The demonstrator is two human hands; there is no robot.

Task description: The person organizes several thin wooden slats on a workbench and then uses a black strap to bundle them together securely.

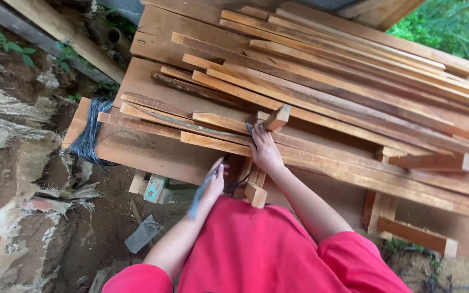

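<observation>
Red sleeves frame both hands: the right hand (265, 152) clamps a short wood block (276, 118) flat against the stacked slats (348, 92), apparently to steady it, while the left hand (213, 182), just below the bench edge, grasps a grey strap (197, 196).

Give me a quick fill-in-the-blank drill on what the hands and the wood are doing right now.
1. The right hand grips a short wooden ____.
2. The left hand holds a thin grey ____.
3. The long wooden slats lie ____ on the wooden bench.
Missing: block; strip; stacked.
</observation>
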